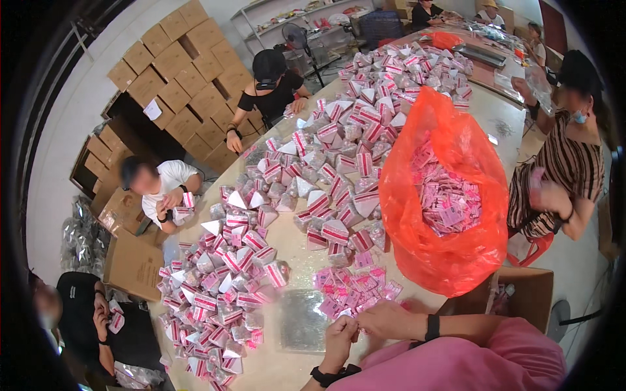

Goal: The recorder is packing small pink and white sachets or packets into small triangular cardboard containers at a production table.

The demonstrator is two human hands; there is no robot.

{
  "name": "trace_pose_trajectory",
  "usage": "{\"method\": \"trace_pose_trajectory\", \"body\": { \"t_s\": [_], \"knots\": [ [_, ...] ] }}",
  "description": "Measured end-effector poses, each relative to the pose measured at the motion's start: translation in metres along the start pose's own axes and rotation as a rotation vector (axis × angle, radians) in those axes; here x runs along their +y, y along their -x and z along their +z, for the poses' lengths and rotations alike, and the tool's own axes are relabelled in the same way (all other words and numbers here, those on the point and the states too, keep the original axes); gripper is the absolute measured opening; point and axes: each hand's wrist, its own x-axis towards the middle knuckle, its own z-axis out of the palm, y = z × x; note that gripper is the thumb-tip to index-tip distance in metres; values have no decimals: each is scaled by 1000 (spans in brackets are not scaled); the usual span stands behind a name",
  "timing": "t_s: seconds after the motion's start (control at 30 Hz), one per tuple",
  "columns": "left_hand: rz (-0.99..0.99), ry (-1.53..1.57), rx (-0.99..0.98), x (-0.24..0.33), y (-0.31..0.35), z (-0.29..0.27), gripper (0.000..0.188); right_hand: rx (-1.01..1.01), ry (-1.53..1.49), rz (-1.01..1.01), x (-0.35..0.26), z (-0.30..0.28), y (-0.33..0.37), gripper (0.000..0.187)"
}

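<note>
My L hand (338,340) and R hand (386,319) meet at bottom ctr of the pic, fingers curled in, tips together. Can't tell what, if anything, is pinched btwn them; too small to see. Nearest thing: the loose heap of pink packets (355,290), lower ctr, just above my knuckles. The grey plate (301,322) lies flat to the L of that, nr my L hand.

For fine fingertip work like this, I'd say: keep both wrists low nr the tabletop (290,257), pinch lightly w/ thumb & forefinger, let one hand steady while the other does the moving. Best keep tips right by the heap so reach stays short, & mind my R forearm vs the cardboard box (535,287) at lower R.

Clear bags (218,296) w/ pink-and-white labels pile up lower L thru upper ctr; prob wise to keep elbows off 'em, as they'd likely slide. Big red bag (443,267), R of ctr, gapes open w/ more pink packets inside; it may slump if bumped, so go gently.
</note>
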Motion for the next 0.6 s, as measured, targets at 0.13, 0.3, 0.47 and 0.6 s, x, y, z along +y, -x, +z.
{"method": "trace_pose_trajectory", "body": {
  "t_s": [0.13, 0.3, 0.47, 0.6],
  "knots": [
    [35, 110, 10, 0, -3, 2, 24, 53, 29, -76, -4, -4, -5, 13],
    [21, -19, -5, 4, -3, -4, 24, 18, 76, -50, 9, 7, -2, 16],
    [14, -79, 33, -8, -3, -21, 22, 67, -22, 32, 16, -9, -5, 8],
    [-37, -57, 31, -33, 2, -41, 17, 100, -103, 95, 18, -25, -20, 16]
  ]
}}
